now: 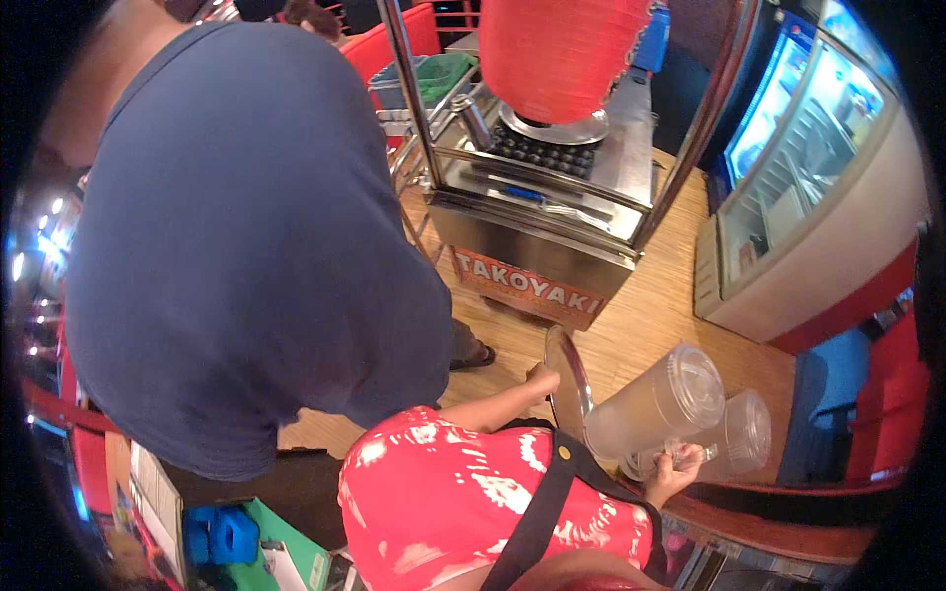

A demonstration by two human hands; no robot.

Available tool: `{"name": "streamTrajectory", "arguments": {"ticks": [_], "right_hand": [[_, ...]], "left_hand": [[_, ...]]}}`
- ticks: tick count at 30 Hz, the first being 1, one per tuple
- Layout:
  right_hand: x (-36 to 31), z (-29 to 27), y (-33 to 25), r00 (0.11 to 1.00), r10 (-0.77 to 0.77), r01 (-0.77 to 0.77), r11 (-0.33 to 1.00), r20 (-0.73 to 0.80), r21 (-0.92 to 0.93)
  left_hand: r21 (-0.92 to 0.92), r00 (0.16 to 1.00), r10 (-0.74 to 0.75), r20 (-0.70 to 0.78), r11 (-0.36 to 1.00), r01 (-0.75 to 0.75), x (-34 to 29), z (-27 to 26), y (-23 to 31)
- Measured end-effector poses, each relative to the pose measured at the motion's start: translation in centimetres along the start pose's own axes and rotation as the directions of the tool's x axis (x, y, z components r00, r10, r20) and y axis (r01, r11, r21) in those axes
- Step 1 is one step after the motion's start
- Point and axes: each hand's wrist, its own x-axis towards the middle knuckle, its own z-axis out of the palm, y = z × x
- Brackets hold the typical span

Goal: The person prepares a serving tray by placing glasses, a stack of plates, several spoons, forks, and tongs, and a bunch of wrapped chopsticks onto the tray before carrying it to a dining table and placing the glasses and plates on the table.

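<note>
My left hand [541, 380] is closed on the rim of a round metal tray [569, 379], which is tipped up nearly on edge. To its right, my right hand [676, 469] grips a clear plastic pitcher [645, 404] by its handle. A second clear pitcher [746, 433] stands just behind and to the right, partly covered by the first. Both lean to the upper right in view, with pale round tops. Whether my fingers also take in the second handle, I cannot tell. My red-and-white patterned shirt and a black apron strap fill the lower middle.
Close on my left stands a person in a dark blue shirt [246, 207]. Ahead is a metal food cart [532, 231] with a round-hollowed griddle and a red lantern [562, 54]. Glass-door fridges [803, 148] stand right; a curved brown counter edge [769, 524] runs below the pitchers.
</note>
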Motion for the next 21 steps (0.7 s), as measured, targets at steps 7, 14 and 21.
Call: {"name": "streamTrajectory", "arguments": {"ticks": [7,14,21], "right_hand": [[6.1,-2.5,3.0,0.993,-0.010,0.002,0.998,0.121,0.071],[11.0,-2.5,3.8,0.959,0.092,-0.104,0.994,0.269,0.032],[14.4,-1.8,5.8,0.931,0.058,-0.094,0.992,0.360,0.083]], "left_hand": [[-0.091,0.987,-0.136,-0.089,0.988,0.128,-0.5,-4.1,-7.2],[0.036,0.928,-0.274,-0.253,0.956,0.292,-2.7,-6.8,-14.0],[0.376,0.851,-0.334,-0.405,0.788,0.488,-5.8,-8.6,-19.9]]}}
